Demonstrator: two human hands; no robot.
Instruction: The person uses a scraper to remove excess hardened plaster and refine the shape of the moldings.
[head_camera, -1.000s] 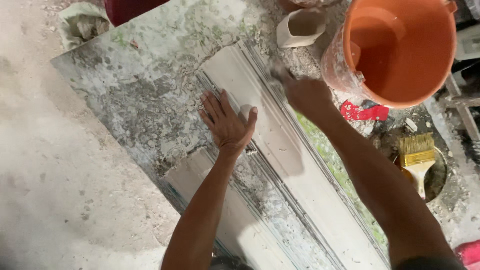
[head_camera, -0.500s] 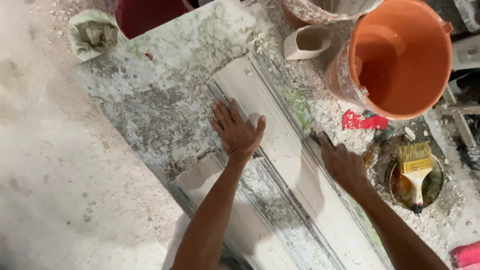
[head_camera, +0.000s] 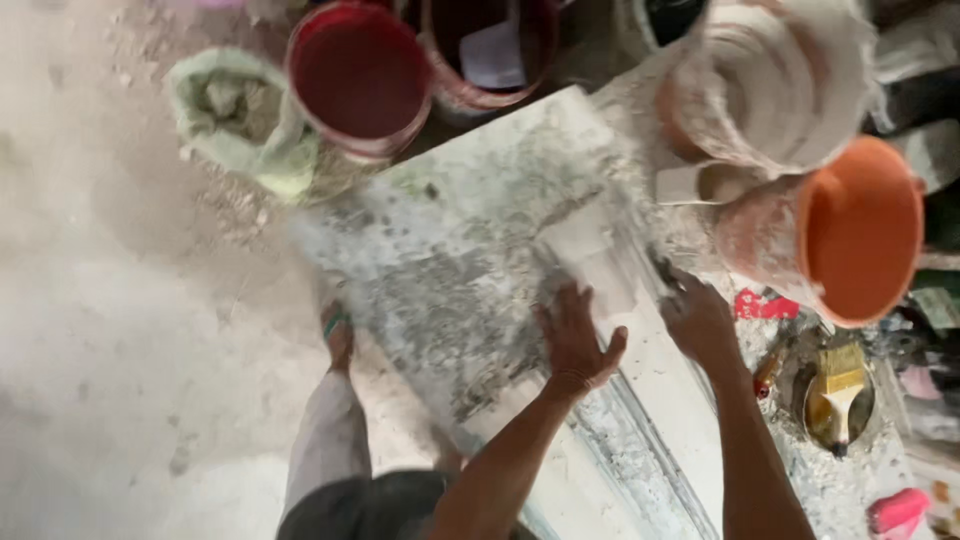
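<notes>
I look down at a long white moulding strip (head_camera: 640, 330) that lies flat on a grey, speckled board (head_camera: 450, 250); the board rests on the floor like a low counter. I think the step in hand is holding the strip down flat and steady. My left hand (head_camera: 578, 335) is open wide, with the fingers spread, and it presses palm down on the strip near its far end. It grips nothing. My right hand (head_camera: 700, 318) sits at the right edge of the strip, just beside the left hand. Its fingers curl a little over the edge, but the picture is blurry, so I cannot tell if it is open or closed, or if it holds some small thing. For the next move I judge that both hands need a firm, even push, so the thin strip does not slide or crack. To the right stands an orange bucket (head_camera: 860, 235), with a white-crusted bucket (head_camera: 770, 90) behind it. A brush (head_camera: 838, 392) rests in a small round dish close to my right arm. Two red buckets (head_camera: 360, 75) stand at the far end of the board, next to an open sack (head_camera: 240, 120) of grey powder.
</notes>
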